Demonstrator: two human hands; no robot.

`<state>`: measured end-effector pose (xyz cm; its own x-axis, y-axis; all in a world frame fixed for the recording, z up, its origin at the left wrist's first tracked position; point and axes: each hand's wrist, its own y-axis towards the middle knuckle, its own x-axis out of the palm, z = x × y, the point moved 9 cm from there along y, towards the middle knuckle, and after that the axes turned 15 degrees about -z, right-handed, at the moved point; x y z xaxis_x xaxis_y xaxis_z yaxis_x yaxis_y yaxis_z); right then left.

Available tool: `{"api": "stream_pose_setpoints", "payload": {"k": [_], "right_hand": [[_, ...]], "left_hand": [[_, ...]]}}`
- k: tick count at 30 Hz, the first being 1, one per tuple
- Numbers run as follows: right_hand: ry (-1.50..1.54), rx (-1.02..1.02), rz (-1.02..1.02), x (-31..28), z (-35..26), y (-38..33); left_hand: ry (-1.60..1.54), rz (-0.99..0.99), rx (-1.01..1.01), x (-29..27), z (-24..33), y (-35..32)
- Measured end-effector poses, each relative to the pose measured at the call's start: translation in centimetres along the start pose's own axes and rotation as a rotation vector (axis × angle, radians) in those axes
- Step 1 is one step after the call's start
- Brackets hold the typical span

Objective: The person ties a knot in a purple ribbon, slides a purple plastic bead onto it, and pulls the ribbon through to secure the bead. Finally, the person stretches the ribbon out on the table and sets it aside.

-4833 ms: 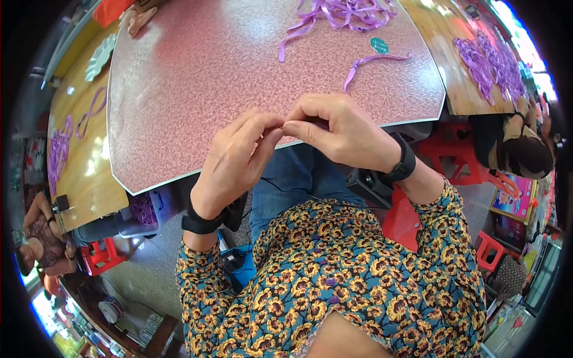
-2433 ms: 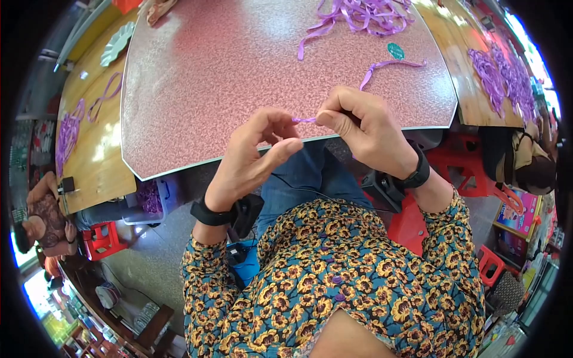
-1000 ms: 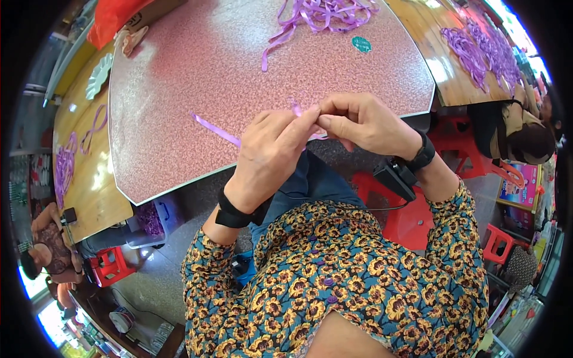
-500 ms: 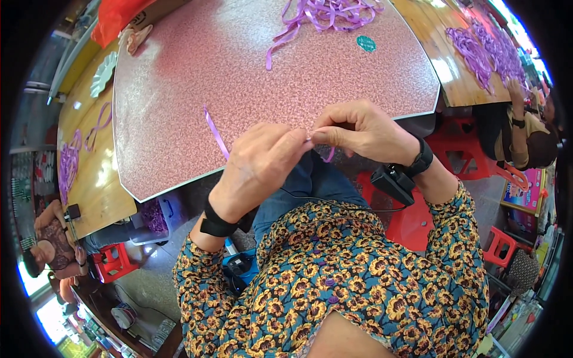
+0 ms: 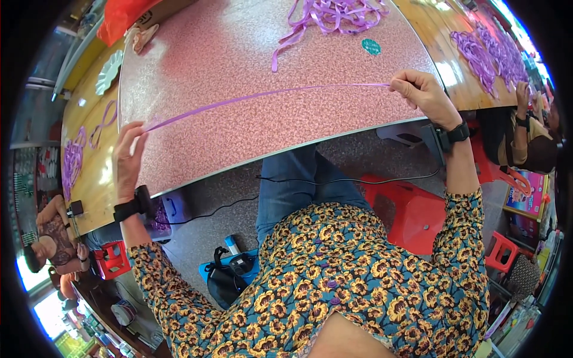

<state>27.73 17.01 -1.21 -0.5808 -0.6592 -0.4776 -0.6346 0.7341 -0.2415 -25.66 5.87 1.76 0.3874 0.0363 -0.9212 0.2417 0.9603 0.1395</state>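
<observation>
A purple ribbon point(image 5: 256, 95) is stretched in a long line above the pink patterned tabletop. My left hand point(image 5: 128, 156) pinches one end of it at the table's left side, with wrist and fingers pointing away from me. At the right, my right hand point(image 5: 422, 97) pinches the other end between thumb and curled fingers. Beyond the stretched ribbon, a loose heap of purple ribbons point(image 5: 340, 15) lies on the far part of the table, one tail trailing toward me. A round green sticker point(image 5: 371, 47) is on the tabletop to the right of that tail.
The pink table point(image 5: 239, 143) has a pale metal edge. Wooden tables flank it, with purple ribbon bundles at the right point(image 5: 477, 56) and left point(image 5: 73, 158). A white scalloped tray point(image 5: 108, 73) and red bag point(image 5: 122, 21) stand far left. Red stools point(image 5: 412, 218) and other people are nearby.
My hands were together near the table's front edge, fingers at the ribbon. They have moved wide apart, left and right, and the ribbon is now drawn out between them.
</observation>
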Motion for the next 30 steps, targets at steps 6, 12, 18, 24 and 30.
{"api": "stream_pose_setpoints", "payload": {"k": [6,12,18,24,30], "right_hand": [[-0.067,-0.068,0.027,-0.8,2.0,0.5],[-0.078,0.0,0.001,-0.6,1.4,0.4],[-0.043,0.091,0.042,-2.6,3.8,-0.9],[0.24,0.032,0.136,-0.9,0.9,-1.3],[0.699,-0.054,0.068,3.0,-2.7,-2.4]], "left_hand": [[-0.061,0.012,-0.222,-1.4,-9.4,-4.2],[-0.115,0.012,-0.353,-1.1,-12.7,-5.6],[-0.168,-0.021,-0.415,-1.1,-13.5,-5.0],[0.284,0.113,-0.237,0.0,-1.9,-0.8],[-0.513,-0.265,0.256,8.2,21.1,4.6]]}}
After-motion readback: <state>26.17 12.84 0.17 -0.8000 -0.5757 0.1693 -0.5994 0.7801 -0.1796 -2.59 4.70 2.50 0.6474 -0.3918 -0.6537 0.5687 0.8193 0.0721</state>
